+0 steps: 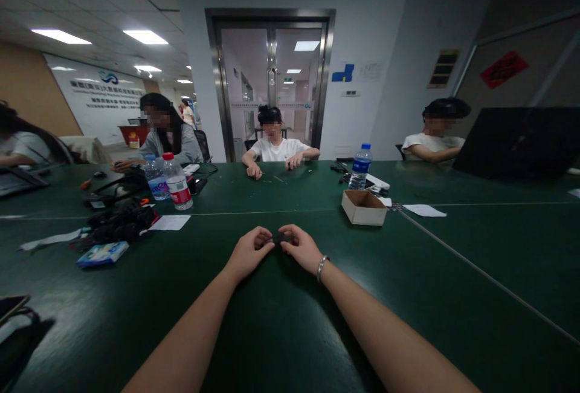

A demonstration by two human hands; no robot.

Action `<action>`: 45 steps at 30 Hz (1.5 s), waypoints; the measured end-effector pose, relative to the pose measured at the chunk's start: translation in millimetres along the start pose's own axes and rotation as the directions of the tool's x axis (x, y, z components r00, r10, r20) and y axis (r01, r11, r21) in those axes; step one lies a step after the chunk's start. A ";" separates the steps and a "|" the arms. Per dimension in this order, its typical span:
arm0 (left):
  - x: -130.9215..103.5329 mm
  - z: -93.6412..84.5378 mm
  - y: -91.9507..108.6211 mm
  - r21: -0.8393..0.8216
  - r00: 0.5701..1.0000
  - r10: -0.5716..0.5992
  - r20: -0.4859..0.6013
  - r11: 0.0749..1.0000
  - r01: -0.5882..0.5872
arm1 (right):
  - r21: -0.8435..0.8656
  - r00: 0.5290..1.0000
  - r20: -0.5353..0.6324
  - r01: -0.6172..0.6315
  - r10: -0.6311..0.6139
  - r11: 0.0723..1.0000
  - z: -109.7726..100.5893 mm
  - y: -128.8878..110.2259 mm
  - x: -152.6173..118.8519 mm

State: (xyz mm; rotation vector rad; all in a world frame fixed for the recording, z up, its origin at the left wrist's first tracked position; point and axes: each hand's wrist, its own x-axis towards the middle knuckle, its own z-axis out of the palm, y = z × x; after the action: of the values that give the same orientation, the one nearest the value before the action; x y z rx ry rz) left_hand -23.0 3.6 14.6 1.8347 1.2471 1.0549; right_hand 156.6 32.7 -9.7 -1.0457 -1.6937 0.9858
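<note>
Green tabletop (272,332) stretches beneath both forearms, and near its middle the left hand (248,252) and the right hand (302,249) face each other, fingers curled and thumbs drawn in close on a small dark object (281,238) between them. Both seem to pinch it, though it is too small and dim to identify. Beyond the right hand stands an open cardboard box (365,217), near a blue-capped bottle (361,166).

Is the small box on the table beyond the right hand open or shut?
Open: the box has no lid over its top, and its brown inside shows.
</note>
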 end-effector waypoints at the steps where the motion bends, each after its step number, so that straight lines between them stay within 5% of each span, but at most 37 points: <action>1: 0.4 1.6 -0.1 -0.010 1.000 0.001 -0.003 1.000 -0.001 | 0.012 1.000 -0.001 -0.003 0.003 1.000 0.1 0.2 -0.2; 13: 3.5 0.0 -5.9 -0.095 0.999 -0.049 -0.007 0.994 0.048 | 0.288 0.996 0.089 -0.053 0.028 0.956 -3.3 -6.2 -0.4; 19: 5.4 0.8 -8.4 -0.140 0.998 -0.070 0.009 0.988 0.070 | 0.278 0.996 0.083 -0.049 0.027 0.959 -4.5 -9.0 -1.6; 33: 6.5 -0.6 -1.9 0.058 0.990 -0.133 -0.036 0.989 0.135 | 0.306 0.992 0.110 -0.090 0.058 0.948 -6.2 -13.0 -2.9; 42: 5.2 -1.6 -4.5 -0.119 0.999 0.022 -0.046 0.992 -0.027 | 0.340 0.995 0.092 -0.076 0.048 0.937 -4.8 -9.9 -1.5; 45: 5.3 -1.3 -2.8 -0.126 0.998 -0.033 -0.058 0.992 0.026 | 0.328 0.995 0.087 -0.070 0.044 0.942 -4.4 -9.2 -1.0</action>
State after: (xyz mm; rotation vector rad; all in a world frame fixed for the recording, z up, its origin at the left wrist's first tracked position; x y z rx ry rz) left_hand -24.1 9.6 14.1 1.6964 1.2108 1.1527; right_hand 158.9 29.5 -0.3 -0.8458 -1.4975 1.3124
